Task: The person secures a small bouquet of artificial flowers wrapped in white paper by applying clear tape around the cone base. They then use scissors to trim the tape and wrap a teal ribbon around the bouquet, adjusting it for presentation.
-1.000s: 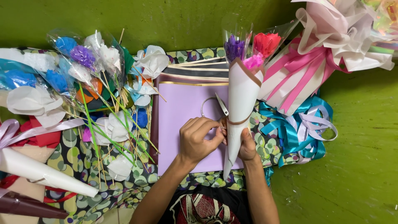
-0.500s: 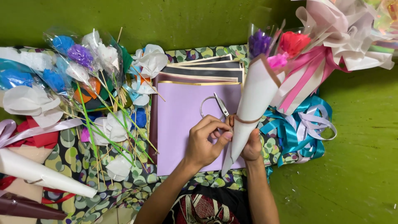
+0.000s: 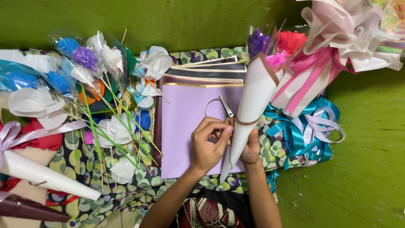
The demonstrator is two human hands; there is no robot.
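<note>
Gripping the white paper cone, right hand fingers curl closed; left hand fingers pinch its brown band.

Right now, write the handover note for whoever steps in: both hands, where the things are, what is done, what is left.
Right hand: grips the white paper cone near its lower half, tilted, flowers in its mouth.
Left hand: fingertips pinched at the thin brown band around the cone.
Scissors lie on the lilac sheet, untouched.
Done: cone rolled, filled, band around it.
Left: whether the band is fastened cannot be seen; no ribbon on the cone. Teal ribbon lies right of it.
</note>
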